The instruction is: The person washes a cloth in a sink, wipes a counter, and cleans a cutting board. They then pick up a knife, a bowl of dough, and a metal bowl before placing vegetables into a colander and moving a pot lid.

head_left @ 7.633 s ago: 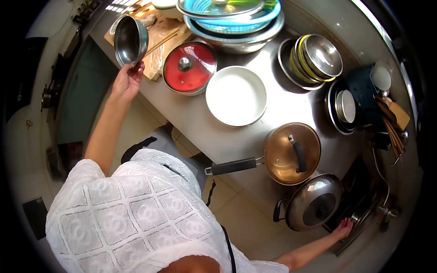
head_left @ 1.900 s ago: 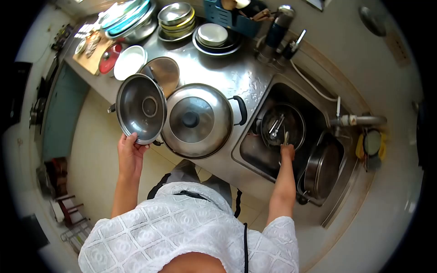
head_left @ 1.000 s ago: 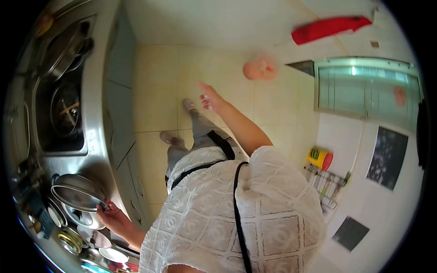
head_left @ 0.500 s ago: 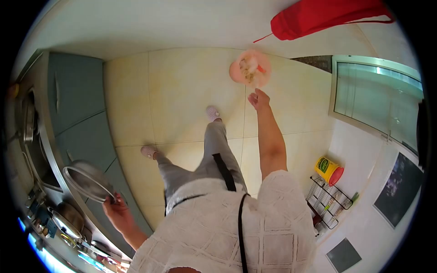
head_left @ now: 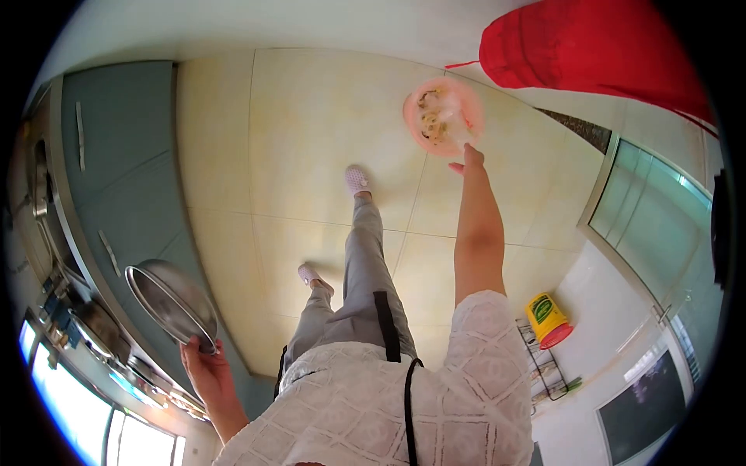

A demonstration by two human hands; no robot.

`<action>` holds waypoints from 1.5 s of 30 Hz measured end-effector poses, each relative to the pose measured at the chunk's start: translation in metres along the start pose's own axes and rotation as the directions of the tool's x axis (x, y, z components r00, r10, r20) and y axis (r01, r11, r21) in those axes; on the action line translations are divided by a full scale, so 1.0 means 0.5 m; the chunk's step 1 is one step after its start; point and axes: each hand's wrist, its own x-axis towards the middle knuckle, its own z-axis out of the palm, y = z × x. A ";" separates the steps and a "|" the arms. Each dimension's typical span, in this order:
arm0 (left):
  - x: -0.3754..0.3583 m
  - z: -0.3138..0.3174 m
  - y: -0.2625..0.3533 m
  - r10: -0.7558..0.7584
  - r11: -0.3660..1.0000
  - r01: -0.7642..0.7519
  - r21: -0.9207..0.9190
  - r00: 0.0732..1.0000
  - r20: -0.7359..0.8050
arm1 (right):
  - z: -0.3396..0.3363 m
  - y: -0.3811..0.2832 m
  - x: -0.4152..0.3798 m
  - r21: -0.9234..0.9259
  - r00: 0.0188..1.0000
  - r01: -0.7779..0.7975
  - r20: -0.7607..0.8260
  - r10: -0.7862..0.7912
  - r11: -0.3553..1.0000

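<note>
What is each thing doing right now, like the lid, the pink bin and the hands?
steel lid: held tilted, off any pot
left hand: gripping the lid's rim
right hand: stretched over the bin's edge
pink bin: uncovered on the floor, scraps inside
yellow container: lying tipped, red lid on

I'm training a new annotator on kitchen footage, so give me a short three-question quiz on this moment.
1. True or false: the left hand grips a steel lid by its rim.
2. Multiple choice: the right hand reaches to the edge of
A. the yellow tub
B. the pink bin holding scraps
C. the red bag
3. Short answer: which thing stands on the floor beside the wire rack?

Key
1. True
2. B
3. The yellow tub with a red base
</note>
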 end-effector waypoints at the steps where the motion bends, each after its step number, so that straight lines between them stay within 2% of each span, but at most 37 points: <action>1: -0.005 -0.007 -0.002 0.022 1.000 -0.023 -0.007 0.999 -0.035 | 0.001 0.003 -0.004 -0.016 1.000 0.012 0.002 -0.012 1.000; 4: -0.031 -0.020 -0.014 0.027 0.997 -0.035 -0.075 0.994 -0.106 | 0.007 0.058 0.004 -0.154 0.991 0.111 0.093 -0.098 0.982; 6: -0.056 -0.047 -0.031 0.053 0.984 -0.083 -0.160 0.982 -0.183 | 0.015 0.094 -0.023 -0.287 0.951 0.285 0.203 -0.233 0.914; 7: -0.069 -0.070 -0.037 0.066 0.972 -0.097 -0.214 0.987 -0.149 | 0.028 0.106 -0.065 -0.346 0.909 0.399 0.270 -0.317 0.849; 9: -0.095 -0.117 -0.042 0.104 0.945 -0.109 -0.309 0.994 -0.033 | 0.049 0.120 -0.137 -0.474 0.919 0.363 0.323 -0.226 0.802; 10: -0.100 -0.162 -0.053 0.105 0.935 -0.111 -0.336 0.994 -0.036 | 0.071 0.144 -0.108 -0.479 0.912 0.386 0.326 -0.249 0.788; 11: -0.100 -0.222 -0.071 0.145 0.910 -0.175 -0.375 0.984 -0.107 | 0.072 0.200 -0.023 -0.526 0.549 0.814 0.563 -0.618 0.244; 12: -0.107 -0.260 -0.082 0.162 0.890 -0.222 -0.397 0.970 -0.181 | 0.042 0.232 0.029 -0.386 0.062 0.818 0.797 -0.601 -0.427; 13: -0.117 -0.278 -0.069 0.182 0.872 -0.185 -0.453 0.982 -0.049 | 0.046 0.202 -0.141 -0.542 0.714 0.698 0.579 -0.393 0.469; 15: -0.102 -0.358 -0.108 0.228 0.846 -0.239 -0.476 0.970 -0.081 | 0.025 0.220 -0.250 -0.496 0.746 0.638 0.586 -0.316 0.589; 16: -0.103 -0.380 -0.126 0.252 0.846 -0.264 -0.464 0.964 -0.090 | -0.002 0.237 -0.250 -0.507 0.755 0.636 0.566 -0.332 0.582; 18: -0.096 -0.396 -0.151 0.215 0.842 -0.209 -0.498 0.976 -0.045 | -0.053 0.283 -0.239 -0.584 0.796 0.598 0.508 -0.328 0.548; 21: -0.092 -0.405 -0.178 0.181 0.859 -0.140 -0.493 0.983 0.036 | -0.171 0.354 -0.202 -0.658 0.856 0.505 0.299 -0.421 0.558; 22: -0.096 -0.390 -0.184 0.112 0.886 -0.106 -0.451 0.994 -0.012 | -0.215 0.369 -0.185 -0.675 0.861 0.489 0.269 -0.433 0.552; 24: -0.120 -0.369 -0.192 -0.013 0.928 -0.051 -0.370 0.986 -0.168 | -0.300 0.414 -0.094 -0.599 0.815 0.562 0.285 -0.504 0.570; 26: -0.140 -0.375 -0.217 0.024 0.906 -0.017 -0.422 1.000 0.012 | -0.312 0.374 -0.139 -0.420 0.911 0.411 0.224 -0.347 0.809; 27: -0.158 -0.351 -0.217 0.013 0.913 -0.025 -0.408 0.999 -0.032 | -0.322 0.354 -0.111 -0.370 0.918 0.382 0.256 -0.302 0.847; 28: -0.179 -0.311 -0.214 0.017 0.914 -0.053 -0.402 0.996 -0.092 | -0.319 0.324 -0.068 -0.403 0.927 0.343 0.292 -0.236 0.848; 29: -0.188 -0.273 -0.215 0.020 0.903 -0.123 -0.412 0.969 -0.244 | -0.272 0.283 -0.100 -0.470 0.923 0.362 0.301 -0.239 0.805; 30: -0.204 -0.234 -0.200 -0.004 0.921 -0.094 -0.379 0.968 -0.252 | -0.237 0.240 -0.115 -0.554 0.904 0.413 0.345 -0.252 0.723; 31: -0.212 -0.203 -0.187 0.035 0.908 -0.142 -0.394 0.963 -0.267 | -0.192 0.206 -0.156 -0.546 0.864 0.483 0.427 -0.268 0.685; 33: -0.211 -0.182 -0.191 0.081 0.905 -0.156 -0.395 0.976 -0.201 | -0.106 0.119 -0.237 -0.504 0.786 0.594 0.530 -0.319 0.626; 35: -0.228 -0.181 -0.176 0.112 0.885 -0.195 -0.422 0.971 -0.213 | -0.025 0.065 -0.353 -0.281 0.520 0.820 0.731 -0.442 0.499; 36: -0.234 -0.173 -0.173 0.137 0.887 -0.211 -0.412 0.970 -0.202 | 0.012 0.042 -0.412 -0.198 0.431 0.858 0.778 -0.457 0.473; 38: -0.256 -0.186 -0.163 0.168 0.853 -0.280 -0.441 0.946 -0.276 | 0.080 0.032 -0.561 -0.042 0.221 0.924 0.869 -0.443 0.379; 39: -0.261 -0.208 -0.161 0.193 0.844 -0.313 -0.435 0.935 -0.299 | 0.110 0.048 -0.646 0.029 0.107 0.948 0.907 -0.406 0.316; 41: -0.262 -0.177 -0.181 0.220 0.842 -0.358 -0.404 0.911 -0.350 | 0.146 0.073 -0.778 0.125 -0.073 0.976 0.960 -0.270 0.180; 42: -0.269 -0.188 -0.201 0.238 0.810 -0.405 -0.425 0.888 -0.393 | 0.147 0.109 -0.841 0.194 -0.172 0.970 0.974 -0.148 0.149; 43: -0.266 -0.195 -0.232 0.228 0.824 -0.405 -0.395 0.877 -0.423 | 0.163 0.150 -0.892 0.292 -0.293 0.946 0.956 -0.018 0.137; 44: -0.262 -0.221 -0.248 0.230 0.833 -0.423 -0.356 0.850 -0.473 | 0.167 0.199 -0.928 0.303 -0.320 0.941 0.942 0.104 0.150; 45: -0.265 -0.247 -0.261 0.227 0.821 -0.437 -0.366 0.840 -0.493 | 0.174 0.258 -0.968 0.390 -0.422 0.904 0.876 0.231 0.173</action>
